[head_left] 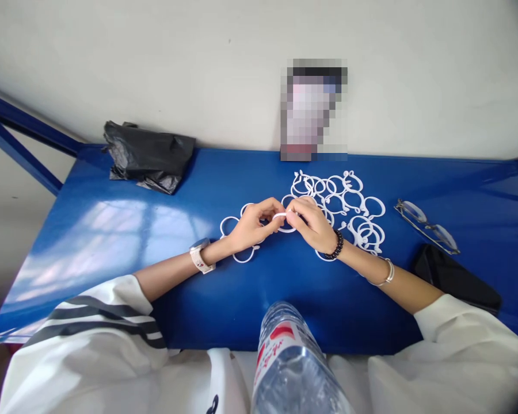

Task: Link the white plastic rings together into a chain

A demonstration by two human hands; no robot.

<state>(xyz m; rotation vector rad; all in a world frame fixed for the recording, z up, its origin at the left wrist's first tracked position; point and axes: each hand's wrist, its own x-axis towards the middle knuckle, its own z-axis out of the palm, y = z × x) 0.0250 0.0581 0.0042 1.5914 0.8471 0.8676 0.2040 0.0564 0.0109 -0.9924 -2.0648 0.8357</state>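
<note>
My left hand and my right hand meet above the middle of the blue table. Between their pinched fingertips is a thin white curtain ring, partly covered by the fingers. Beyond and to the right of my right hand lies a cluster of similar white rings, several of them overlapping, with small eyelets on their rims. A few more rings lie around and partly under my left hand. One ring shows beneath my right wrist.
A water bottle stands close to my body. Eyeglasses and a black case-like object lie at the right. A crumpled black plastic bag sits at the back left. A blurred upright object leans by the wall.
</note>
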